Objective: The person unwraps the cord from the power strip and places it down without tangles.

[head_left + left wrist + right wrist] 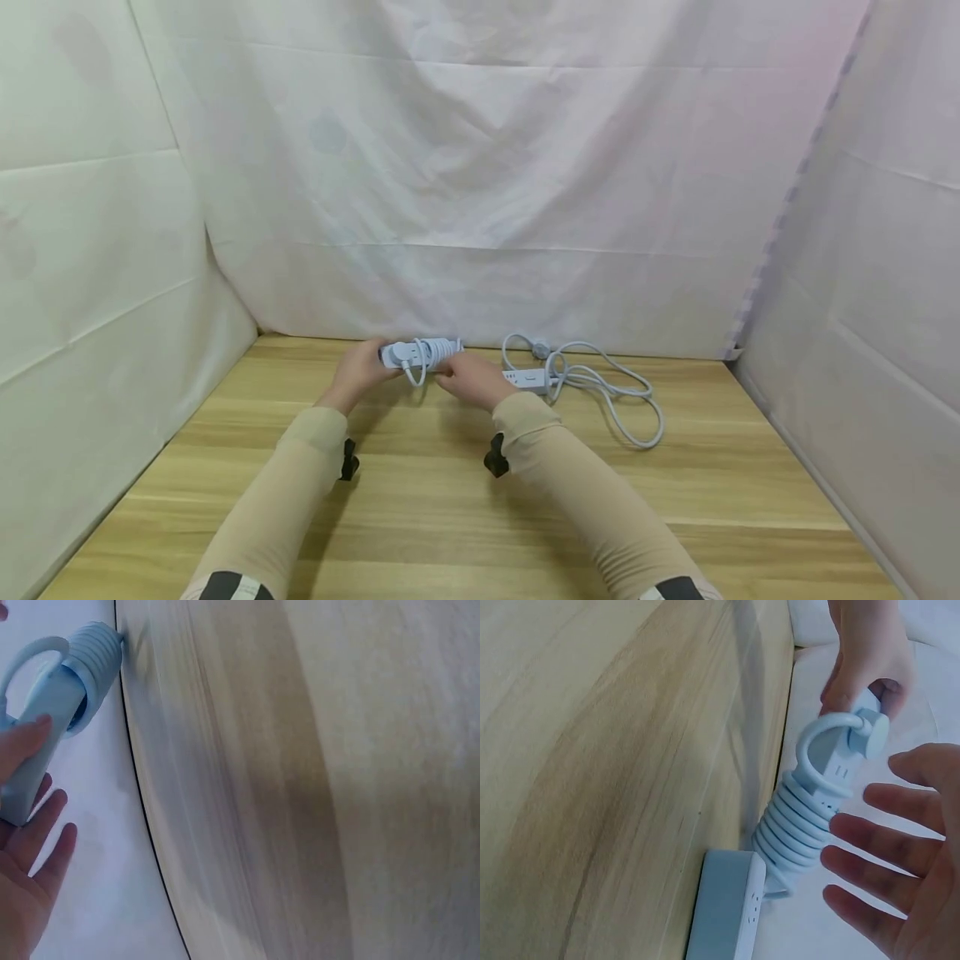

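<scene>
From my end, much of the right hand (474, 379) covers the near side of the coil in the head view, and it also hides the left end of the second power strip (528, 381). The right wrist view cuts that strip off at the bottom edge, and the left wrist view crops the left hand (362, 367) at its side. A sliver of finger shows in that view's top corner; I can't tell whose.

I count two power strips, two plugs and two cords. The wound power strip (423, 353) is near the back edge of the wooden table (420, 517), before the white cloth (480, 167); I can't tell whether its far end rests on the wood. Its cord (791, 829) wraps round it in many turns, too overlapped for me to count, and its plug (870, 733) sits on the socket face.

My left thumb and fingers clamp one end of it. My right fingers are straight and spread beside the coil; contact is unclear. To the right, the second strip's loose cord (566, 373) lies in loops, with its plug (541, 350) behind.
</scene>
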A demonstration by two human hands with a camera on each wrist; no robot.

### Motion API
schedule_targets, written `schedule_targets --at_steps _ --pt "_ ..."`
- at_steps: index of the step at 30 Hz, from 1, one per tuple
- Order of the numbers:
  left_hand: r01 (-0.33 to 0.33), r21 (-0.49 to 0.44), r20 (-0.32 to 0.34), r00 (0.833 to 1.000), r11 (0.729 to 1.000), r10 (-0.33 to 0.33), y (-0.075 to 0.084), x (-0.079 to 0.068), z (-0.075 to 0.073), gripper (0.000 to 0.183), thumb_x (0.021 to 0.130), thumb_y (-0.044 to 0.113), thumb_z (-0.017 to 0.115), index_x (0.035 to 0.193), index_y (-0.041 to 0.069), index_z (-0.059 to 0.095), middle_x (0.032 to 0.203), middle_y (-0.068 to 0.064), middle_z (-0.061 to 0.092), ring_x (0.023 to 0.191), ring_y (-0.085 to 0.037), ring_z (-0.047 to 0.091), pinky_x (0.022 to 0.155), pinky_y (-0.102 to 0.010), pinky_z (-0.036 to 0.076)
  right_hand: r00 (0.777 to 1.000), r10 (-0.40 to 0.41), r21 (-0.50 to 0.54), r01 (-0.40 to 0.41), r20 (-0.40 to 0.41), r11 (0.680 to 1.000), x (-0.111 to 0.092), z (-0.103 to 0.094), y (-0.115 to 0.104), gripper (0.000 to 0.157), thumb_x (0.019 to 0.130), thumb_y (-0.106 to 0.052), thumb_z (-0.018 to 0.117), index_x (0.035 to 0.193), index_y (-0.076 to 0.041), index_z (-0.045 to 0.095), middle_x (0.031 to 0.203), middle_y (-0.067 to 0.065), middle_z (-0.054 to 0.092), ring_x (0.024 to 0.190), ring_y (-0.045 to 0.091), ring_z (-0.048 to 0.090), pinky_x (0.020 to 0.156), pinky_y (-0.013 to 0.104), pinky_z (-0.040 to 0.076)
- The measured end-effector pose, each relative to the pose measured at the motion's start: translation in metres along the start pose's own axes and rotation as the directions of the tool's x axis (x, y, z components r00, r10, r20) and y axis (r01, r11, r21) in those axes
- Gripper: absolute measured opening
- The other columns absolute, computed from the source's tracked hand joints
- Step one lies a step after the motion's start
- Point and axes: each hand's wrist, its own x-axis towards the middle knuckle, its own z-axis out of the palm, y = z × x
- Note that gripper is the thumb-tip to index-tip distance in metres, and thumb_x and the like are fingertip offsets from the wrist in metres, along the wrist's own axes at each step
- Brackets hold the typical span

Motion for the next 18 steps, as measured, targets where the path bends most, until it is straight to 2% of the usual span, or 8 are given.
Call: schedule_targets --at_steps 4,10,18 --pt "-0.041 -0.006 -0.023 0.999 0.999 0.041 0.003 -0.003 0.001 0.048 0.074 0.026 0.085 0.11 0.0 0.068 0.103 -0.015 0.07 0.092 -0.032 0.065 0.084 -0.048 0.049 0.998 -0.017 0.01 0.017 -0.058 1.0 -0.001 0.003 -0.003 0.034 0.1 -0.033 0.054 0.123 -0.012 0.067 0.112 0.0 0.068 0.097 0.013 0.063 0.084 0.033 0.051" --pt "-0.079 0.025 -0.053 0.995 0.997 0.08 0.01 -0.008 -0.002 0.046 0.076 0.023 0.084 0.111 -0.001 0.067 0.102 -0.016 0.069 0.091 -0.033 0.065 0.083 -0.048 0.05 0.995 -0.015 0.036 0.019 -0.099 0.999 -0.004 0.003 -0.009 0.036 0.101 -0.033 0.052 0.126 -0.012 0.065 0.116 0.001 0.067 0.104 0.016 0.062 0.089 0.035 0.049" --pt "-0.146 0.055 -0.084 0.985 0.988 0.15 0.026 -0.01 -0.013 0.037 0.083 0.024 0.079 0.11 0.003 0.066 0.1 -0.012 0.069 0.09 -0.029 0.065 0.081 -0.046 0.052 0.991 -0.011 0.089 0.024 -0.136 0.996 -0.011 -0.003 -0.015 0.038 0.101 -0.034 0.052 0.132 -0.013 0.061 0.115 -0.001 0.066 0.099 0.012 0.062 0.083 0.033 0.051"
